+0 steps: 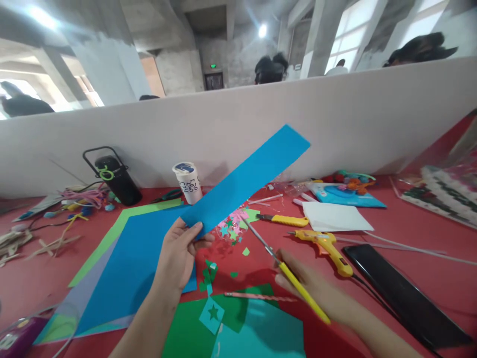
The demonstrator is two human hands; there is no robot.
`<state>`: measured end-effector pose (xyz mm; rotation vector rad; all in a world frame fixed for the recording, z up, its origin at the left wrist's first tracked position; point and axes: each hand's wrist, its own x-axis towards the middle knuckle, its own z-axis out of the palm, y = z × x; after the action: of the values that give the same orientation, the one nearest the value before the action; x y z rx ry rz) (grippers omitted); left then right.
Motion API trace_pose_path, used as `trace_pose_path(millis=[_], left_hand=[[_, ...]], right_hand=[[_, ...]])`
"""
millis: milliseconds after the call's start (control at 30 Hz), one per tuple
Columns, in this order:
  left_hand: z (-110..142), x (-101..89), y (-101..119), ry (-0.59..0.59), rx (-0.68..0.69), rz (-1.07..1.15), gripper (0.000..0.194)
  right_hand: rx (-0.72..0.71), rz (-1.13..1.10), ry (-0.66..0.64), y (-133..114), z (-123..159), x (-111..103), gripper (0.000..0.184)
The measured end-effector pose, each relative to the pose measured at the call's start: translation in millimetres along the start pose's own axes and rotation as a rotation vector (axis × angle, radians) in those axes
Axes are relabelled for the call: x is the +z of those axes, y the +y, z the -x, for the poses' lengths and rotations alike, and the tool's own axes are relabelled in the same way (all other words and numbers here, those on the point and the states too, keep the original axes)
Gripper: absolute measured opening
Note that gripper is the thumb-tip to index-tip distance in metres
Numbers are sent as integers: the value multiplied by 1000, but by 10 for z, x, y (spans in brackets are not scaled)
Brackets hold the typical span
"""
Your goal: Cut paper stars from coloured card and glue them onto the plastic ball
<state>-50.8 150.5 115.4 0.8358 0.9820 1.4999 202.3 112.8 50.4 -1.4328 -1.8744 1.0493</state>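
- Blue sheet (130,263), flat at left.
- My left hand (182,253) pinches the blue strip (249,174) by its lower end; strip raised, slanting up rightward.
- Small paper stars (233,233) scattered on the red table (255,271).
- My right hand (296,263) grips yellow-handled scissors (300,288).
- Yellow glue gun (327,242), right.

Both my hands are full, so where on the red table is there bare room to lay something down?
The red table looks bare on the right, between the black slab and the thin white strip, and on the left, between the wooden sticks and the purple tool. It is crowded between the left hand and the right hand, with star cutouts.
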Motion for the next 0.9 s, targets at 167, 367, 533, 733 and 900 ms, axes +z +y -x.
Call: trace_pose_path(millis=[167, 367, 533, 733, 900], left_hand=[[77, 36, -107, -18, 6, -143, 17], [196, 109, -228, -97, -61, -200, 17], [260, 149, -235, -96, -75, -206, 18], [313, 187, -195, -96, -68, -212, 17], [330, 193, -173, -113, -62, -233, 15]], right_hand=[[19, 86, -227, -207, 84, 35, 33], [-2, -182, -244, -319, 167, 161, 46], [-4, -220, -146, -335, 225, 266, 51], [-33, -283, -139, -278, 264, 347, 47], [68, -318, -96, -231, 289, 442, 52]])
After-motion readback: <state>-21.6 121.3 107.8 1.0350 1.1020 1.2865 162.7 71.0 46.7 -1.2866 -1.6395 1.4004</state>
